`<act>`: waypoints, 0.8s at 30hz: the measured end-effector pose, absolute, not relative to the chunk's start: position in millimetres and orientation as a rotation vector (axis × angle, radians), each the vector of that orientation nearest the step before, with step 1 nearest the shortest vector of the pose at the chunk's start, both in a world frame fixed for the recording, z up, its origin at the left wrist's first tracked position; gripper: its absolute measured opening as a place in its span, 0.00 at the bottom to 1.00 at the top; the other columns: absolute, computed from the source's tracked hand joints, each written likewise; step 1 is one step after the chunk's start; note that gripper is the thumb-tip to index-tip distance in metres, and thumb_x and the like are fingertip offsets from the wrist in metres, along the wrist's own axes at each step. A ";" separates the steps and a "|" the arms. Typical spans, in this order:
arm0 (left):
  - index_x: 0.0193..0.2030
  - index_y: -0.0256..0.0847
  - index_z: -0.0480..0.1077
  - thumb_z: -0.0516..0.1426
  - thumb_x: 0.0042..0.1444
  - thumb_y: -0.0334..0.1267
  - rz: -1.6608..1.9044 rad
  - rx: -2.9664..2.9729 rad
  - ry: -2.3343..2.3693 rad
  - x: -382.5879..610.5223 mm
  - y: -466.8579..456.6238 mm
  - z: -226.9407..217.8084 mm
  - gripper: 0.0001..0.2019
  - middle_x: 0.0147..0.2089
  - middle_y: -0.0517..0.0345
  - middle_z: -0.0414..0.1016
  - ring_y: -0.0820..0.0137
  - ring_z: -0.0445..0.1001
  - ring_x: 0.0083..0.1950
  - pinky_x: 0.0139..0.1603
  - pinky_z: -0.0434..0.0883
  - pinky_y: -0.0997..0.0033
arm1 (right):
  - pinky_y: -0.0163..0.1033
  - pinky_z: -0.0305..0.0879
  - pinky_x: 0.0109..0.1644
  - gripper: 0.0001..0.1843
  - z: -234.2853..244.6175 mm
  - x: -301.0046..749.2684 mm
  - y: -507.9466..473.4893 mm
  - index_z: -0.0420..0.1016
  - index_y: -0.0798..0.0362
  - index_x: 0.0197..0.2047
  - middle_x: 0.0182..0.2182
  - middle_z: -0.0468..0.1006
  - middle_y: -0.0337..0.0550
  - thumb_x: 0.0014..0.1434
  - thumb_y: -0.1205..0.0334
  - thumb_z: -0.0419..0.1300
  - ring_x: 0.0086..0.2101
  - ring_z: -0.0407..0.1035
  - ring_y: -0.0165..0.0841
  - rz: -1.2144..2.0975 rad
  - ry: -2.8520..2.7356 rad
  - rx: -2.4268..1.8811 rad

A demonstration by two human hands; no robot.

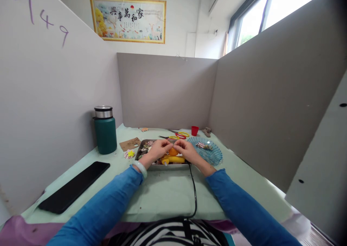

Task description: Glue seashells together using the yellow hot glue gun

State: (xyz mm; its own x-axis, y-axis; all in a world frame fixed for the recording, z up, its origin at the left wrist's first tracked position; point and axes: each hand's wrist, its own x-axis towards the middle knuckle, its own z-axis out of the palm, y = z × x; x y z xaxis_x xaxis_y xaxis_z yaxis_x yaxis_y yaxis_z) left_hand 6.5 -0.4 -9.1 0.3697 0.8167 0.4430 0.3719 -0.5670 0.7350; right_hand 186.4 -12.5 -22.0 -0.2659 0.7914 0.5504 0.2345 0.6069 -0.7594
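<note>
Over a rectangular silver metal tray (pixel 176 167), the left hand (pixel 159 149) and right hand (pixel 187 151) are hovering fingertip-close, any hold indiscernible.

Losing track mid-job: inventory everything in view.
Tray: one, silver, centre
Small pieces: many, mixed, tray
Tool: one, yellow, tray
Cord: one, black, before tray
Orange item: one, beside tool
Plate: one, blue, right
Patterned pieces: uncounted, mixed, plate
Cup: one, red, behind plate
Lump: one, brown, beside cup
Scissors: probably two, red/yellow, back
Card: one, brown, left
Ornament: one, mixed, before card
Scrap: one, orange, back
Bottle: one, green, left
Slab: one, black, front left
Tablecloth: one, green, underneath
Partitions: three, grey, around
Picture: one, multicoloured, wall
Window: one, bright, right
Bracelet: one, pale, left wrist
Sleeves: two, blue, forearms
Left hand, right hand: two, bare, over tray
</note>
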 end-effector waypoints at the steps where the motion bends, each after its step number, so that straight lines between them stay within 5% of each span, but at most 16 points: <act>1: 0.29 0.35 0.72 0.56 0.52 0.45 1.121 2.108 1.020 6.8 0.2 -9.9 0.13 0.26 0.57 0.71 0.73 0.66 0.28 0.28 0.63 0.75 | 0.36 0.59 0.33 0.11 -22.1 186.3 -12.4 0.70 0.54 0.31 0.26 0.69 0.37 0.55 0.54 0.60 0.28 0.62 0.29 0.671 -1.805 -0.835; 24: 0.28 0.36 0.70 0.56 0.52 0.44 1.134 2.127 1.006 7.9 -1.5 -8.7 0.12 0.24 0.60 0.68 0.74 0.64 0.27 0.27 0.62 0.75 | 0.35 0.59 0.33 0.10 -23.1 185.0 -11.8 0.70 0.53 0.32 0.26 0.69 0.36 0.55 0.54 0.60 0.27 0.61 0.29 0.645 -1.804 -0.819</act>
State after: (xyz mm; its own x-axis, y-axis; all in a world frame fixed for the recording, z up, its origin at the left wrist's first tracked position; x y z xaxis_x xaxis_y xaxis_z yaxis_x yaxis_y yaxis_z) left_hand 7.9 -1.5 -8.7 0.3723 0.8037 0.4642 0.3645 -0.5866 0.7232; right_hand 185.0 -11.8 -23.1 -0.2603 0.7773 0.5727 0.2376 0.6265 -0.7424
